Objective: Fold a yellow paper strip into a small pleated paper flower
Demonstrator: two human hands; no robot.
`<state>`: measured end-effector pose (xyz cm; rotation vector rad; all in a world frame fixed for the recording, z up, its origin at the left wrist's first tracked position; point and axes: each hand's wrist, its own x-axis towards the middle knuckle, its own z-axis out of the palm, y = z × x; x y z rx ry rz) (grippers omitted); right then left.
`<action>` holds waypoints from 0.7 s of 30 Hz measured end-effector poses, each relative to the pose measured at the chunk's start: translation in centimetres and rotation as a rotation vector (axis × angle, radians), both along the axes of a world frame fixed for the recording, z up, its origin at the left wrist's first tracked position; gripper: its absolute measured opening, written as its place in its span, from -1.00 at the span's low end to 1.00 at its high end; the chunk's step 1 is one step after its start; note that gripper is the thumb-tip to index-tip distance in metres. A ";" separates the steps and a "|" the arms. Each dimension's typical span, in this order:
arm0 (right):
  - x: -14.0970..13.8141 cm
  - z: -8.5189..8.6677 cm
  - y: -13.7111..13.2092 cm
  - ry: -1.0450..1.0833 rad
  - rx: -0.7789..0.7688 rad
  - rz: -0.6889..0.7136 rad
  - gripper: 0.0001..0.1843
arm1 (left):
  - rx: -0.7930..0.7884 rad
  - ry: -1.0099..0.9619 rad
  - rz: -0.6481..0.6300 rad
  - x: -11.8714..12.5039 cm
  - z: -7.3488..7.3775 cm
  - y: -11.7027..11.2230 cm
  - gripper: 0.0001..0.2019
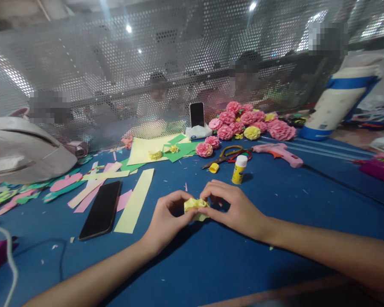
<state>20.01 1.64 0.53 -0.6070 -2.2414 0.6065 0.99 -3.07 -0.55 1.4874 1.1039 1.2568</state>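
Observation:
Between my two hands is a small ruffled yellow paper flower (196, 205), held just above the blue table. My left hand (167, 217) pinches its left side between thumb and fingers. On the other side, the thumb and fingertips of my right hand (232, 204) close on its right edge. Beyond the hands stands an uncapped-looking glue stick (239, 170) with a white top, and a yellow cap (214, 167) lies beside it. Scissors (225, 155) rest behind the cap. To the left lie a pale yellow paper strip (135, 200) and a black phone (101, 209).
A pink glue gun (280, 152) with a black cord lies right. Pink and yellow paper flowers (237, 121) are heaped behind, near an upright phone (197, 114). A white bag (28, 147) and paper scraps (65, 182) occupy the left; a large bottle (337, 102) leans at right.

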 end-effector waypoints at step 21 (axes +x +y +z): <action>0.4 0.4 1.4 0.157 -0.464 0.104 -0.69 | 0.119 -0.105 -0.213 -0.8 -0.2 0.0 -0.93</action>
